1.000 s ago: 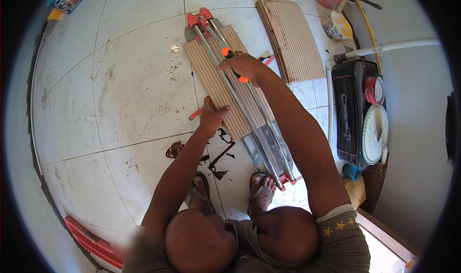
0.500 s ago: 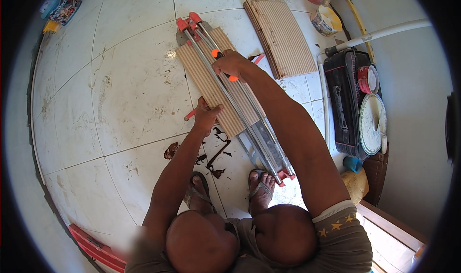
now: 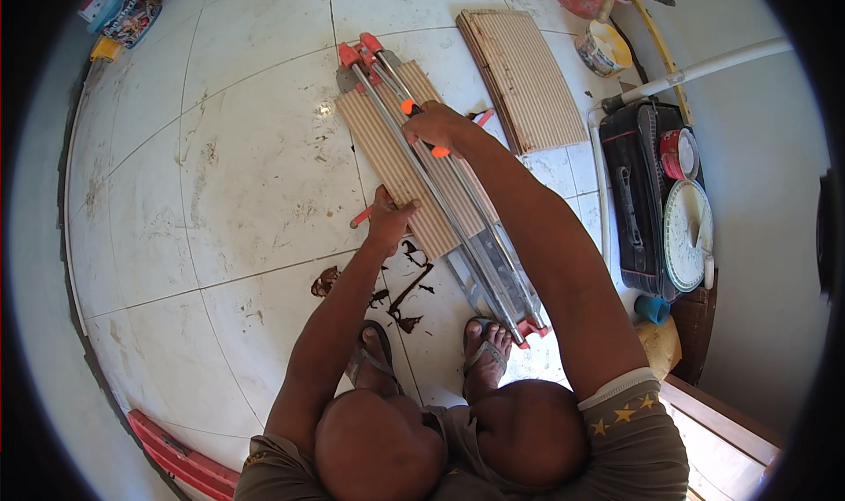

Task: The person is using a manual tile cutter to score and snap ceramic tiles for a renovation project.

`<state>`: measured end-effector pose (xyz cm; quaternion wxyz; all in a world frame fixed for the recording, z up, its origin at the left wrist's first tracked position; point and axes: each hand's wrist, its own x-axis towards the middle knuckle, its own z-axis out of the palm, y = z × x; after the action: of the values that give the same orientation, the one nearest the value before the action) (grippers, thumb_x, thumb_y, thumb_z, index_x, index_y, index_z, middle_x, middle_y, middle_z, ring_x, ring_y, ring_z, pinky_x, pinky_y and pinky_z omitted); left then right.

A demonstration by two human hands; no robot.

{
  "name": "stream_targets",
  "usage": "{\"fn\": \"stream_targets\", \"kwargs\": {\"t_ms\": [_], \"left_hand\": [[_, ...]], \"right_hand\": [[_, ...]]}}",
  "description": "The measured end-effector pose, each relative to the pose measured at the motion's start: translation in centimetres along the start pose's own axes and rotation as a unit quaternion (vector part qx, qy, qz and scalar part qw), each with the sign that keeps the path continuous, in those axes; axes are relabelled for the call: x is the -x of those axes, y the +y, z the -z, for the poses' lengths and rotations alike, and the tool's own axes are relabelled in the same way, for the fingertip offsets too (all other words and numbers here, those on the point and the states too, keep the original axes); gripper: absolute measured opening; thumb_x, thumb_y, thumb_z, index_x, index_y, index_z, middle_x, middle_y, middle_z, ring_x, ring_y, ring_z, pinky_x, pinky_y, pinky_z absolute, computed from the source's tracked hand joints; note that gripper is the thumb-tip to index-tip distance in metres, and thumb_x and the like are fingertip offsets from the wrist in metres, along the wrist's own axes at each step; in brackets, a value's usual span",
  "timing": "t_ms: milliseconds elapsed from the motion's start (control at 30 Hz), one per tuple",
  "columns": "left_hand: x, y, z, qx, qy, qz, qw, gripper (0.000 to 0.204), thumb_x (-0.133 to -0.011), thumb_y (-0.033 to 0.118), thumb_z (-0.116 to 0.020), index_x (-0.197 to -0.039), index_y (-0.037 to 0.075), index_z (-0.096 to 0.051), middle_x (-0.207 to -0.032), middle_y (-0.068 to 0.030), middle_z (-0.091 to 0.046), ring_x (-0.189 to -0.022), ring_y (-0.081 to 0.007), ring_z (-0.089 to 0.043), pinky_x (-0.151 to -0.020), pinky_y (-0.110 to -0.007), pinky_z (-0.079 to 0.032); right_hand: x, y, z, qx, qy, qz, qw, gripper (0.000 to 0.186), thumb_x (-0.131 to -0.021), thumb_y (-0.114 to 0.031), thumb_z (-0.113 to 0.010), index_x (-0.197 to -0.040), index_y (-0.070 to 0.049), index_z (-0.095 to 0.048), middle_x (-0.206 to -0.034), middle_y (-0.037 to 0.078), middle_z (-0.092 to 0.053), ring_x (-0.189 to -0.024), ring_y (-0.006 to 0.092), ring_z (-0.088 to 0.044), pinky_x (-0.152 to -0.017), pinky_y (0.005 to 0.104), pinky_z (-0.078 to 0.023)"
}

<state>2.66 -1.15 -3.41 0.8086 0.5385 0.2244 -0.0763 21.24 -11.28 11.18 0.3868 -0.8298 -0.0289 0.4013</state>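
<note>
A white tiled floor (image 3: 255,166), smudged with dirt, carries everything in view. Along the right wall stands a black soft-sided case (image 3: 635,153) with red-edged seams, and at the lower left lies a long red case (image 3: 180,457). Near the middle of the floor, aslant between the person's arms, is a manual tile cutter (image 3: 486,253) with twin silver rails, a grey bed and red end fittings; its near end sits just beside the right foot in its strapped sandal (image 3: 486,356). To the cutter's upper right, apart from it, lies a stack of beige ribbed rectangular tiles (image 3: 528,83). A similar beige ribbed rectangular tile (image 3: 385,153) rests on the cutter's bed under the rails, jutting out on the left. A round white lid (image 3: 685,246) leans against the case, below a red and white tub (image 3: 678,153). The right hand (image 3: 431,126) is curled around a black handle with orange ends (image 3: 440,151) above the rails. The left hand (image 3: 387,221) has its thumb spread on top of the tile and fingers at its left edge; whether it pinches, I cannot tell. Smaller still are a blue cup (image 3: 652,308) and dark brown scraps (image 3: 407,323).
</note>
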Motion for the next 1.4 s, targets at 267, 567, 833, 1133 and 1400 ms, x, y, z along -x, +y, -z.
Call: {"fn": "stream_targets", "kwargs": {"t_ms": [267, 567, 833, 1133, 1400], "left_hand": [[1.2, 1.7, -0.8, 0.034, 0.003, 0.039, 0.999, 0.050, -0.088, -0.003, -0.070, -0.127, 0.004, -0.040, -0.119, -0.0126, -0.060, -0.106, -0.0206, -0.064, -0.090, -0.038, -0.057], [0.8, 1.2, -0.5, 0.016, 0.016, 0.045, 0.999, 0.053, -0.087, -0.003, -0.071, -0.129, 0.002, -0.039, -0.118, -0.0126, -0.060, -0.107, -0.0197, -0.063, -0.093, -0.035, -0.055], [1.1, 1.5, -0.8, 0.013, 0.024, 0.045, 0.999, 0.052, -0.090, 0.000, -0.070, -0.132, 0.002, -0.040, -0.117, -0.0137, -0.061, -0.106, -0.0212, -0.065, -0.093, -0.035, -0.056], [1.3, 2.3, 1.0, 0.091, -0.045, 0.109, 0.989, 0.069, -0.105, 0.060, -0.030, -0.139, 0.001, -0.045, -0.124, -0.0198, -0.060, -0.103, -0.0319, -0.066, -0.094, -0.049, -0.052], [1.0, 1.3, 0.1, 0.006, -0.003, 0.068, 0.998, 0.047, -0.099, 0.030, -0.066, -0.133, 0.007, -0.042, -0.116, -0.0124, -0.063, -0.098, -0.0220, -0.070, -0.078, -0.038, -0.064]], "right_hand": [[-0.3, 1.6, -1.1, -0.008, 0.114, 0.036, 0.993, 0.061, -0.062, -0.022, -0.073, -0.110, 0.012, -0.059, -0.097, 0.025, -0.067, -0.087, 0.0317, -0.066, -0.072, 0.0405, -0.052], [1.5, -0.9, -0.6, 0.092, 0.184, 0.037, 0.978, 0.042, -0.070, -0.024, -0.070, -0.099, 0.007, -0.069, -0.096, 0.026, -0.072, -0.093, 0.0391, -0.072, -0.080, 0.0412, -0.056], [6.0, -5.0, 1.9, 0.227, 0.112, 0.067, 0.965, 0.038, -0.079, -0.022, -0.060, -0.105, 0.004, -0.067, -0.103, 0.025, -0.072, -0.101, 0.0412, -0.070, -0.087, 0.0453, -0.055], [24.0, 8.2, -0.3, 0.320, 0.018, 0.008, 0.947, 0.032, -0.090, -0.034, -0.056, -0.108, -0.007, -0.058, -0.090, 0.022, -0.071, -0.087, 0.0420, -0.070, -0.081, 0.0537, -0.053], [35.8, 22.2, -2.2, 0.317, -0.161, -0.154, 0.922, 0.061, -0.082, -0.038, -0.076, -0.131, -0.011, -0.053, -0.103, 0.021, -0.071, -0.096, 0.0409, -0.069, -0.083, 0.0501, -0.053]]}}
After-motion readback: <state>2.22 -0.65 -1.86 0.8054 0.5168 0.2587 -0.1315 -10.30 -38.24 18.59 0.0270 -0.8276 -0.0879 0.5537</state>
